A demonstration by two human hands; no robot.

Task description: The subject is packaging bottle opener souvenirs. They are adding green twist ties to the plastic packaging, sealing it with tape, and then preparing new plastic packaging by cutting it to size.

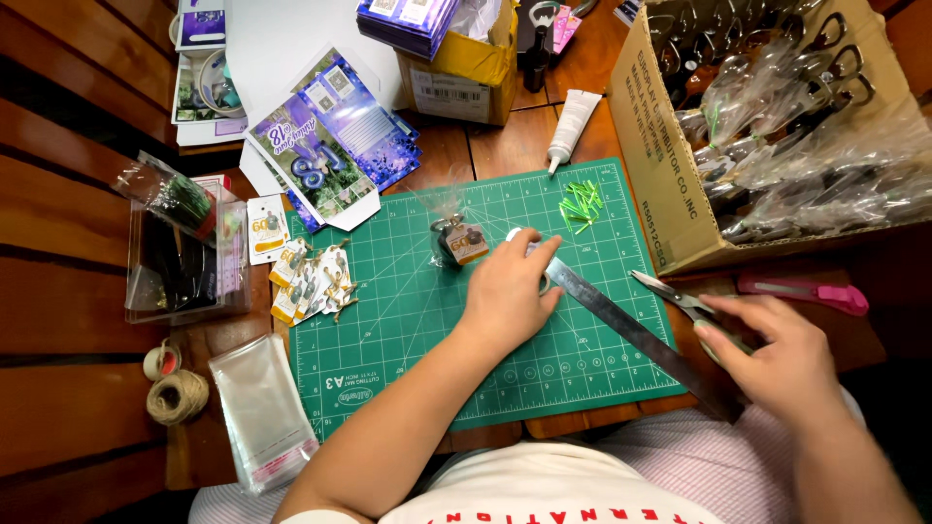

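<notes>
**Two hands at the cutting mat**

Both of your hands are busy. Your left hand (507,289) lies on the green cutting mat (408,320), fingers curled down on the far end of the steel ruler (631,335); whether they clamp anything beneath, you cannot tell. Your right hand (777,354) rests off the mat's right edge, closed around the handles of the scissors (680,301), blades pointing left. Just left of your left hand sits a small wrapped favour (456,238). Green twist ties (581,206) lie far on the mat, near the glue tube (571,124).
</notes>
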